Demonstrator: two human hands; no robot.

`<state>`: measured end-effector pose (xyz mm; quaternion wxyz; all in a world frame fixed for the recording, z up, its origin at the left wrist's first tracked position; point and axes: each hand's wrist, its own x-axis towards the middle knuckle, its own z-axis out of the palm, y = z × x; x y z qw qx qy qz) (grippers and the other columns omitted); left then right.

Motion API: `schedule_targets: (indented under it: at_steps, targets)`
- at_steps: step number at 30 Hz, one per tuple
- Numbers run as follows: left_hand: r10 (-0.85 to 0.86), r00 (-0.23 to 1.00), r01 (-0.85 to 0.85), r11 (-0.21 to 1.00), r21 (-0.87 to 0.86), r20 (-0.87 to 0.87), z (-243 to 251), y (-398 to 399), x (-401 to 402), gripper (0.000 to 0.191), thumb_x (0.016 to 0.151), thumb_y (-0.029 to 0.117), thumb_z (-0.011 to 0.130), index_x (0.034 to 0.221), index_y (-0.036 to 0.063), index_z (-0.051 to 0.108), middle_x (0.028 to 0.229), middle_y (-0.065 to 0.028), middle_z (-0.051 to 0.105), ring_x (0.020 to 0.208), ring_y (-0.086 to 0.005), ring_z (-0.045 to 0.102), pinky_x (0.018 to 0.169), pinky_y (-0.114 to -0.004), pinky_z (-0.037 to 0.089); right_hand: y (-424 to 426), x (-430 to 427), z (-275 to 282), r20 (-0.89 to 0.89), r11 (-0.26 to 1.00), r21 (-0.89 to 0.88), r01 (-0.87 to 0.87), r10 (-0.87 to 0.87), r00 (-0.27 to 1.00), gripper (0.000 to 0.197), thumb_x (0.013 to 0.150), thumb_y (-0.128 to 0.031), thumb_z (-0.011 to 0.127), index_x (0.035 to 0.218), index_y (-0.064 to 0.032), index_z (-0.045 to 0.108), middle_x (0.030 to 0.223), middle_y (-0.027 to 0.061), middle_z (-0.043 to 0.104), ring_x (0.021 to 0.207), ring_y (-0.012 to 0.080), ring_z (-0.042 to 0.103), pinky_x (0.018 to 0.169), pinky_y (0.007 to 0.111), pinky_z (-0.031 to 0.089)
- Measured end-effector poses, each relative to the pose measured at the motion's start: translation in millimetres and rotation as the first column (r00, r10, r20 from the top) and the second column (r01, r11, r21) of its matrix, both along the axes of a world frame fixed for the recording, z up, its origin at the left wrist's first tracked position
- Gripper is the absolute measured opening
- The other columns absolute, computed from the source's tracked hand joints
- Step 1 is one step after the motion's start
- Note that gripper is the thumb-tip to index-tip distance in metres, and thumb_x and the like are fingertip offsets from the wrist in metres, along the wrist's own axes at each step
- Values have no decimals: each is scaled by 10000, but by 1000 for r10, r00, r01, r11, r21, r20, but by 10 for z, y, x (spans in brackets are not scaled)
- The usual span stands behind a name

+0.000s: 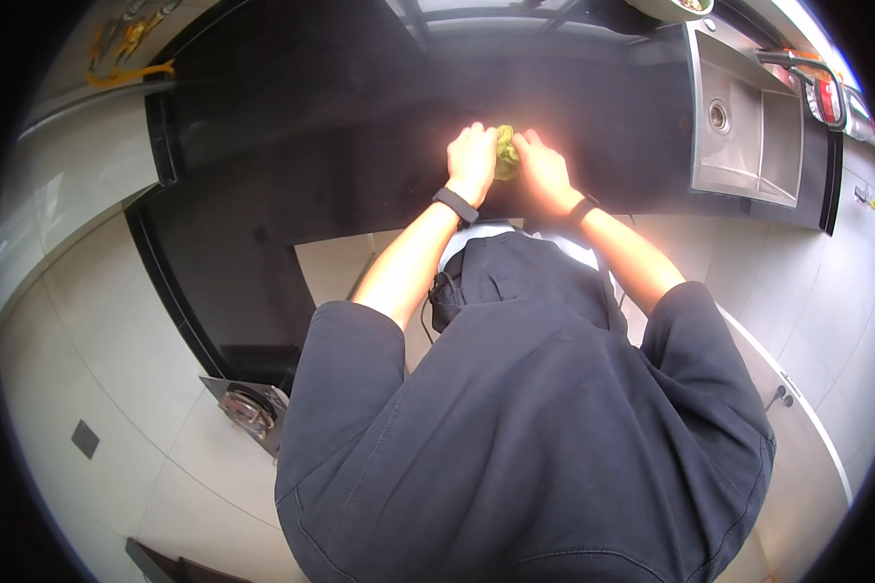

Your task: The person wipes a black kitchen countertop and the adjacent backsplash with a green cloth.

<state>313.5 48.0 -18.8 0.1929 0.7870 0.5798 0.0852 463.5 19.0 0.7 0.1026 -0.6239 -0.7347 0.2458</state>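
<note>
Between my two hands, over the dark glossy countertop (321, 138), is a crumpled yellow-green cloth or similar soft thing (507, 154). My left hand (472, 162) grips its left side, fingers curled round the edge. On the other side my right hand (545, 171) has its thumb and fingers closed on the right edge. Bright glare lies over the right hand, so its fingertips are partly washed out. Each wrist wears a dark band. The exact kind of the green thing cannot be told.
To the right a stainless steel sink (744, 116) with a faucet (809, 65) is set into the counter; packages stand behind it. A pale bowl (667, 7) sits at the top edge. A gas burner (248, 413) is at lower left, yellow hose (127, 76) at upper left.
</note>
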Motion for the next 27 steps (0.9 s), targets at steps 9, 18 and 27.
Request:
schedule_targets:
  at_steps: [9,18,27]
  targets:
    - [-101,993,110,984,138,-67,23,374,1303,125,844,183,546,815,101,636,808,-99,603,787,-269,624,691,-393,500,82,1195,-129,-119,990,0,138,-137,983,229,847,-98,593,1062,-82,518,979,144,550,775,376,630,671,464,522]
    - [-259,965,258,966,-16,-47,361,-154,2294,122,832,164,545,813,82,634,810,-111,602,800,-280,629,698,-394,510,-553,2294,-145,-217,982,54,178,-163,963,278,804,-61,621,1064,-100,529,979,128,543,756,370,639,662,465,523]
    - [-281,960,280,952,-126,6,290,-758,2298,102,826,111,551,864,56,628,836,-137,599,822,-318,621,723,-417,501,-992,2491,46,-99,1000,3,8,-8,995,169,890,-99,503,1051,-76,548,944,136,545,770,316,646,657,418,526]
